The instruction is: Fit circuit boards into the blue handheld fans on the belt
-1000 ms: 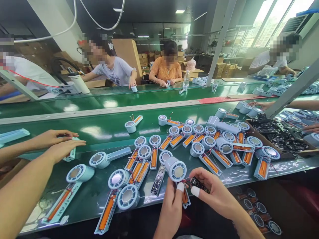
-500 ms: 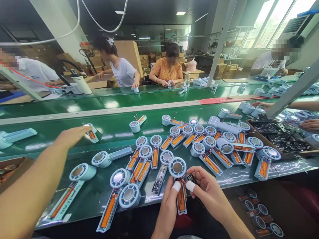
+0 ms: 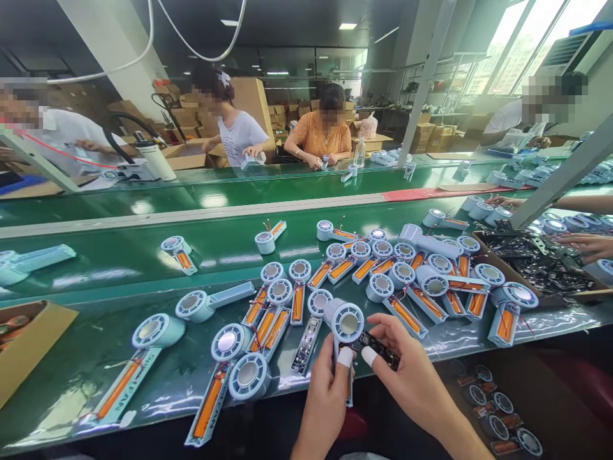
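My left hand (image 3: 326, 390) grips the handle of a light-blue fan unit (image 3: 347, 321), its round head tilted up above the fingers. Beside it, my right hand (image 3: 407, 370) pinches a black circuit board (image 3: 380, 349) between thumb and fingers, near the fan's neck. White covers wrap both thumb tips. Just left of my hands lies a fan unit with a circuit board (image 3: 306, 345) fitted in its handle. Several more fan units (image 3: 246, 377) with orange batteries lie around on the green table (image 3: 158, 396).
A box of black parts (image 3: 531, 262) stands at the right, a cardboard box (image 3: 43, 345) at the left. Fan units sit on the green belt (image 3: 230, 223). Several people work across it; a co-worker's hands reach in at right. More units lie in a box (image 3: 460, 415) below.
The co-worker's arm at the left has withdrawn, leaving a fan unit on the belt. Units on the belt have shifted slightly right. The fan in my left hand has turned, and the black board is raised.
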The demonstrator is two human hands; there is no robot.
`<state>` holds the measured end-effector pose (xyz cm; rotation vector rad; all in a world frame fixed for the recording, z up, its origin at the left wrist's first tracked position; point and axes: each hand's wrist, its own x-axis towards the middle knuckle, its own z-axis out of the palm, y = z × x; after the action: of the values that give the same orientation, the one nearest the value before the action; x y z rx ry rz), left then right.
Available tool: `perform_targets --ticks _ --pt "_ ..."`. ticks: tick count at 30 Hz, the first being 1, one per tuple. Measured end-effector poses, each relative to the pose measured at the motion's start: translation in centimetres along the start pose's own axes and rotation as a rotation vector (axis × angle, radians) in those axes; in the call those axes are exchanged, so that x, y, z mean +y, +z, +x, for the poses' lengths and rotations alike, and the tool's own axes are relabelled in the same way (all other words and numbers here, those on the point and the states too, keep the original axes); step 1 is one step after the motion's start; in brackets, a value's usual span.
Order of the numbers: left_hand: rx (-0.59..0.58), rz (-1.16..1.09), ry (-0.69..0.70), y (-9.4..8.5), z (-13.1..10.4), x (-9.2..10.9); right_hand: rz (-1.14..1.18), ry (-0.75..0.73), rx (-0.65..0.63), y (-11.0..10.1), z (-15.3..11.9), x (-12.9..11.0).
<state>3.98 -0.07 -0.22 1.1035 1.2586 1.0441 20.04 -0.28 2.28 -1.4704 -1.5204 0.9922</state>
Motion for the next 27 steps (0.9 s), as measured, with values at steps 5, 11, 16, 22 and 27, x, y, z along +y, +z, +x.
perform_targets --ticks 5,11,16,22,27 --pt "0.049 0.072 0.024 0.0 0.1 0.6 -0.348 -0.084 0.046 0.4 -0.5 0.3" --pt "0.1 0.086 -0.005 -0.3 0.0 0.0 -0.738 -0.139 -0.299 -1.0 -0.5 -1.5" --pt "0.069 0.0 -0.047 -0.8 -0.1 -1.0 -0.574 -0.275 -0.545 -1.9 0.0 -3.0" --pt "0.077 -0.058 -0.133 -1.2 0.0 -1.1 0.028 -0.018 -0.578 0.1 0.3 -1.2" --pt "0.072 -0.159 -0.18 -1.4 -0.1 -1.4 0.507 0.244 -0.464 2.6 -0.3 0.5"
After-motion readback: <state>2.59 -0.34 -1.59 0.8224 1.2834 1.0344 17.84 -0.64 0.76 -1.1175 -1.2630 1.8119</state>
